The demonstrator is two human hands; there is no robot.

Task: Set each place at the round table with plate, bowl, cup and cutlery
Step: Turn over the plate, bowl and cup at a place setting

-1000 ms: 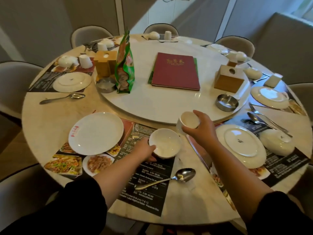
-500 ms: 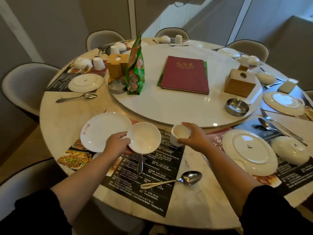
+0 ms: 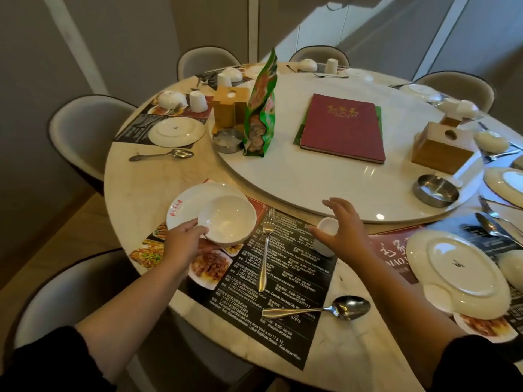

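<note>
Now the bowl (image 3: 227, 219) sits further left than in the earlier frames. It is no longer over the placemat (image 3: 283, 306) but overlaps the near right edge of the plate (image 3: 195, 199). The left hand (image 3: 184, 239) grips it at the near left rim, thumb on top and fingers under. It looks slightly tipped, and I cannot tell if it rests on the plate or hangs just above.

The bowl is plain white, glossy, empty and mouth up. The plate is white with a red mark on its left rim.

The other change is the cup (image 3: 325, 227). In the earlier frames the right hand (image 3: 345, 236) grips it. Now that hand is off it, fingers spread and straight, holding nothing and hovering just beside and over it. The cup stands upright on the far right part of the placemat, near the turntable (image 3: 325, 179) edge.

With the bowl shifted, the whole fork (image 3: 266, 250) shows, lying on the placemat between bowl and cup. The spoon (image 3: 319, 308) lies across the near right of the placemat.

My read is that the cup is placed and the bowl is about to land on the plate, so this near setting is almost done and the cutlery may still need straightening. Other settings around the table (image 3: 147, 193) look laid, with bowls and cups upside down.
</note>
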